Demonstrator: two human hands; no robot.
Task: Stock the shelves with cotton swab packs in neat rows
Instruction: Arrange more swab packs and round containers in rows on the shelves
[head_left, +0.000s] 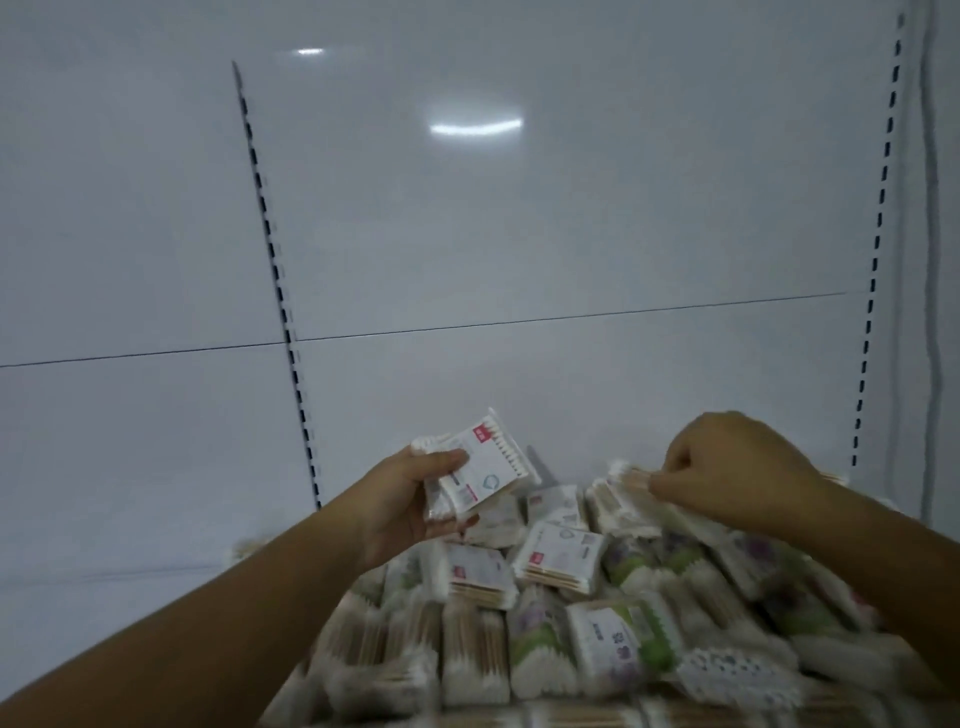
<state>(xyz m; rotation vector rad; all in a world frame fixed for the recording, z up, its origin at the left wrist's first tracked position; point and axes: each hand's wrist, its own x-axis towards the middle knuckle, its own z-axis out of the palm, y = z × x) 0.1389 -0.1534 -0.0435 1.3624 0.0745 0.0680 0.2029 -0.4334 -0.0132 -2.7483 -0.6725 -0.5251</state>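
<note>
A heap of cotton swab packs (597, 623) fills the lower middle and right of the view, lying at mixed angles, some with green and purple print, some white with a red label. My left hand (410, 499) grips a small stack of white packs with red labels (483, 467), lifted above the heap. My right hand (727, 467) reaches onto the back of the heap and pinches the end of a pack of wooden-stick swabs (623, 486) that stands among others.
The white back panel of the shelving (519, 234) rises behind the heap. Slotted uprights run down at the left (280, 291) and at the right (872, 291). A white shelf surface (130, 519) lies to the left of the heap.
</note>
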